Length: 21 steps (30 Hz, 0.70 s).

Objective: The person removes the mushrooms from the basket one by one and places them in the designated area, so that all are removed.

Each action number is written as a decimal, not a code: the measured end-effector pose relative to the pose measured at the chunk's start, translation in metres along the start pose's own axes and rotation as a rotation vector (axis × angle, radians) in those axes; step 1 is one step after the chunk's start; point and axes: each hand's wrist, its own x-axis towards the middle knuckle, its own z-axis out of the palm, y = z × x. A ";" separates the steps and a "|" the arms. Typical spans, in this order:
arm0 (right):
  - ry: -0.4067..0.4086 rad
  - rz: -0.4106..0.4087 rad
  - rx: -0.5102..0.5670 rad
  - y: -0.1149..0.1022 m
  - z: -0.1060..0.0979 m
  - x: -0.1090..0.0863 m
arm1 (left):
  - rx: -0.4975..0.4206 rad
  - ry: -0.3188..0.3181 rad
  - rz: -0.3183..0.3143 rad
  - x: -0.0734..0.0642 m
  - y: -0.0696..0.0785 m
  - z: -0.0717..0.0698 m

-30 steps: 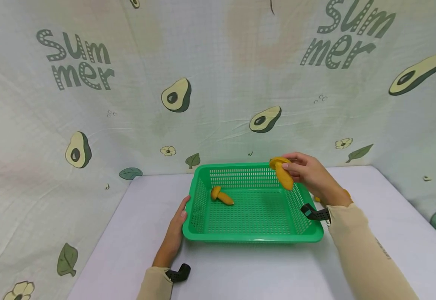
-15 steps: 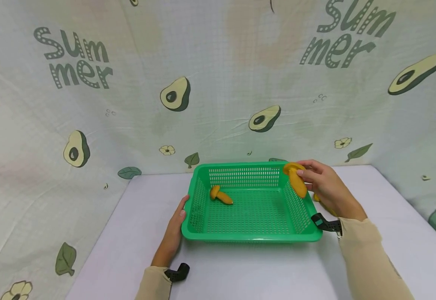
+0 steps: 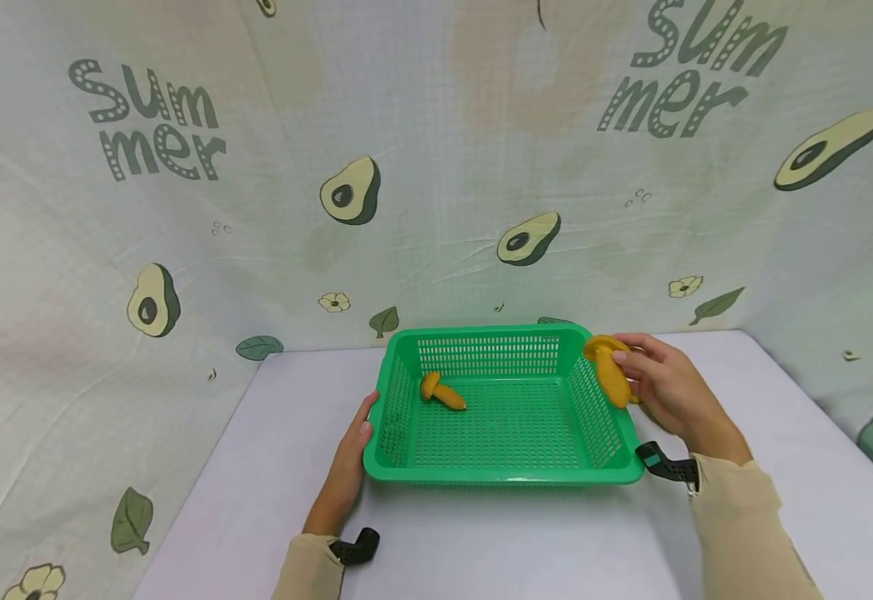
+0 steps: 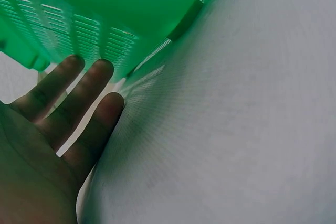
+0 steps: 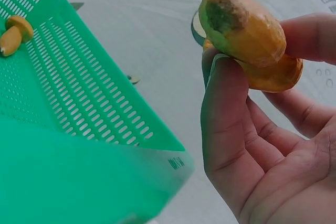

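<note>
A yellow-orange mushroom (image 3: 609,375) with a broad cap and thick stem is held over the right rim of the green plastic basket (image 3: 504,477). My right hand (image 3: 676,387) pinches it between thumb and fingers; the right wrist view shows the brownish stem end of the mushroom (image 5: 244,27) toward the camera. Inside the basket, near its left wall, another mushroom (image 3: 444,392) lies on its side. My left hand (image 3: 346,467) touches the basket's left side from outside. In the left wrist view, fingers (image 4: 89,87) reach nearly straight against the slotted wall.
Part of another yellow thing (image 3: 634,400) shows beside the basket, mostly hidden behind my right hand. The white table (image 3: 301,400) ends at a hanging cloth (image 3: 436,167) printed with avocados and leaves.
My right hand has carried its mushroom rightward and slightly down, from above the basket's inside to its right rim. The left hand and the mushroom in the basket have stayed put.
</note>
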 end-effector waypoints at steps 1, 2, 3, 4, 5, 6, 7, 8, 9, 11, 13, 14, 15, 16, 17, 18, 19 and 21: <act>0.001 -0.005 0.002 0.000 -0.001 -0.001 | -0.002 -0.001 -0.002 0.000 0.000 0.000; 0.001 -0.009 0.002 0.000 -0.002 -0.002 | -0.002 -0.001 -0.003 0.000 0.000 0.000; -0.001 -0.014 0.002 0.000 -0.002 -0.004 | -0.004 -0.002 -0.005 0.000 0.000 0.000; -0.003 -0.019 0.001 -0.001 -0.003 -0.005 | -0.004 -0.001 -0.006 0.000 0.000 0.000; -0.007 -0.024 -0.004 -0.001 -0.003 -0.007 | -0.006 0.000 -0.010 -0.001 0.000 0.000; -0.010 -0.025 -0.004 -0.001 -0.004 -0.009 | -0.007 0.001 -0.012 -0.001 -0.001 0.000; -0.010 -0.024 -0.006 -0.002 -0.005 -0.011 | -0.011 0.000 -0.013 -0.001 -0.001 0.000; -0.010 -0.019 -0.010 -0.002 -0.006 -0.014 | -0.014 -0.002 -0.015 -0.001 -0.001 0.000; -0.008 -0.014 -0.012 -0.003 -0.006 -0.017 | -0.018 -0.003 -0.017 -0.001 -0.001 0.000; -0.001 -0.003 -0.021 -0.003 -0.008 -0.021 | -0.021 -0.005 -0.018 -0.001 -0.001 0.000; 0.014 0.006 -0.030 -0.003 -0.010 -0.025 | -0.020 -0.003 -0.022 -0.001 -0.001 -0.001; 0.018 0.008 -0.032 -0.003 -0.011 -0.026 | -0.018 -0.001 -0.024 -0.001 -0.001 -0.001; 0.021 0.009 -0.033 -0.002 -0.012 -0.027 | -0.016 0.002 -0.026 -0.001 -0.001 -0.001; 0.025 0.011 -0.032 -0.002 -0.014 -0.028 | -0.014 0.004 -0.027 -0.001 -0.001 -0.001; 0.029 0.014 -0.033 -0.002 -0.015 -0.028 | -0.012 0.005 -0.025 -0.001 -0.001 -0.001; 0.034 0.017 -0.034 -0.002 -0.016 -0.029 | -0.012 0.004 -0.024 -0.001 -0.001 -0.001; 0.039 0.023 -0.034 -0.001 -0.018 -0.030 | -0.014 0.002 -0.021 -0.001 -0.001 -0.001; 0.049 0.038 -0.041 0.000 -0.021 -0.031 | -0.013 -0.002 -0.019 -0.002 0.000 0.000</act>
